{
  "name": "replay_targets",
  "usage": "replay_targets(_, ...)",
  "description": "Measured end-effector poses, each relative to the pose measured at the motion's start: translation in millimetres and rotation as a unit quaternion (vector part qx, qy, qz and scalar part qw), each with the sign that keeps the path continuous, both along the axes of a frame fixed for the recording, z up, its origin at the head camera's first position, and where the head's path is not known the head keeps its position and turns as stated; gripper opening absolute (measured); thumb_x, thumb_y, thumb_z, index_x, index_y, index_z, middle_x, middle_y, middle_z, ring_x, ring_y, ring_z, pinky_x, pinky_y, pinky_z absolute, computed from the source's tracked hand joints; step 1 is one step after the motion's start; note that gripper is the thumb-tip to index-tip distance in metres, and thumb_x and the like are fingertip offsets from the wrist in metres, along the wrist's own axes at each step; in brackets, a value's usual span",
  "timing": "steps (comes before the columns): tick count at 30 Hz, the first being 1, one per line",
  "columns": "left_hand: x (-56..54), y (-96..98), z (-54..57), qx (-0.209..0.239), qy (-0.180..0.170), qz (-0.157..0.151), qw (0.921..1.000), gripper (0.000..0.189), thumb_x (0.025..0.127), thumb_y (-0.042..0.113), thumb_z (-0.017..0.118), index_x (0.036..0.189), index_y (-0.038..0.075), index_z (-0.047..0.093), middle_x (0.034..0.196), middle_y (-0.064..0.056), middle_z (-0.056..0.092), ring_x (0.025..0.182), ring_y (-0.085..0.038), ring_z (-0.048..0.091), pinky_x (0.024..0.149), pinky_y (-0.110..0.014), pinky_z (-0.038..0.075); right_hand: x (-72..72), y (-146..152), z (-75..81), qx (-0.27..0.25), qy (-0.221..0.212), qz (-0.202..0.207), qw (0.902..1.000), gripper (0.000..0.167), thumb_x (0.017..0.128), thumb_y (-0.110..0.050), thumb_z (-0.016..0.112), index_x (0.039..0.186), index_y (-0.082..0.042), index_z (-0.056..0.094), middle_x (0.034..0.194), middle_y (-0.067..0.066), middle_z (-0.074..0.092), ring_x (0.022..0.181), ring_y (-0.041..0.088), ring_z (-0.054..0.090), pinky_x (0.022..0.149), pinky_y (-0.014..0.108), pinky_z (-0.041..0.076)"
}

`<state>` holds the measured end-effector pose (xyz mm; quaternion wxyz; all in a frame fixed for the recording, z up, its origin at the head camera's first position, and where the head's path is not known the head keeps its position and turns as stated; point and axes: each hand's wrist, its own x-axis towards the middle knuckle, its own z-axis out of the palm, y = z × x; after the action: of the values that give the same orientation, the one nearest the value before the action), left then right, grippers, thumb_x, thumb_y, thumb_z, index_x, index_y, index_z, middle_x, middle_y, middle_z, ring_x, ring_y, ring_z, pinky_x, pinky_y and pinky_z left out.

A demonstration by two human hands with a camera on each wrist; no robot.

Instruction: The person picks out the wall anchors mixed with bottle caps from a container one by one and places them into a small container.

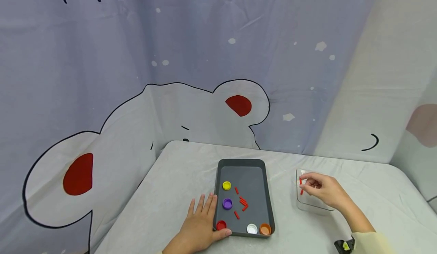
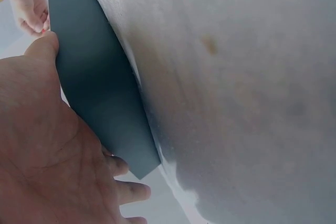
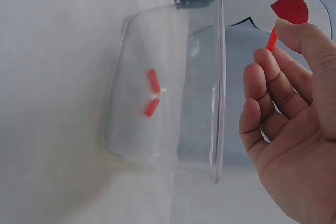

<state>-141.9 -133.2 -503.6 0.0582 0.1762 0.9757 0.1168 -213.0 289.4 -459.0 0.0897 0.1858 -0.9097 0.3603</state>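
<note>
My right hand [image 1: 324,189] pinches a short red stick [image 3: 271,39] between thumb and fingertip, above a clear plastic box [image 1: 315,209]. Two more red sticks [image 3: 153,81] show inside the box in the right wrist view. My left hand [image 1: 195,230] lies with straight, spread fingers against the left side of a dark grey tray [image 1: 269,204], its thumb at the near rim. Several red sticks [image 1: 243,201] lie loose on the tray floor, some bunched together.
Small round caps also sit in the tray: yellow [image 1: 227,185], purple [image 1: 227,204], red [image 1: 221,225], white [image 1: 252,229] and orange [image 1: 265,229]. A white cloth [image 1: 153,204] covers the table. Behind it hangs a printed curtain [image 1: 191,37].
</note>
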Motion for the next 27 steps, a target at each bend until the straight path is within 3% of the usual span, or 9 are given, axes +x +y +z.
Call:
replay_targets(19,2.0,-0.2,1.3,-0.004,0.004,0.002,1.0000,0.113,0.084,0.084,0.048,0.161,0.004,0.022,0.168,-0.014,0.021,0.153,-0.042,0.016,0.120,-0.065,0.008,3.3,9.9,-2.0,0.016,-0.024,-0.013,0.9995,0.029,0.091,-0.019,0.077,0.115,-0.005,0.072,0.078,-0.013,0.064,0.070,-0.001,0.056,0.064,0.022,0.048)
replay_targets(27,2.7,-0.2,1.8,0.005,0.009,0.000,0.9999,0.112,0.085,0.081,0.050,0.160,0.003,0.024,0.167,-0.015,0.022,0.153,-0.043,0.017,0.119,-0.066,0.008,-5.6,-11.1,-1.1,-0.004,-0.051,0.022,0.9984,0.029,0.093,-0.022,0.075,0.115,-0.004,0.072,0.081,-0.009,0.066,0.071,0.002,0.059,0.064,0.024,0.050)
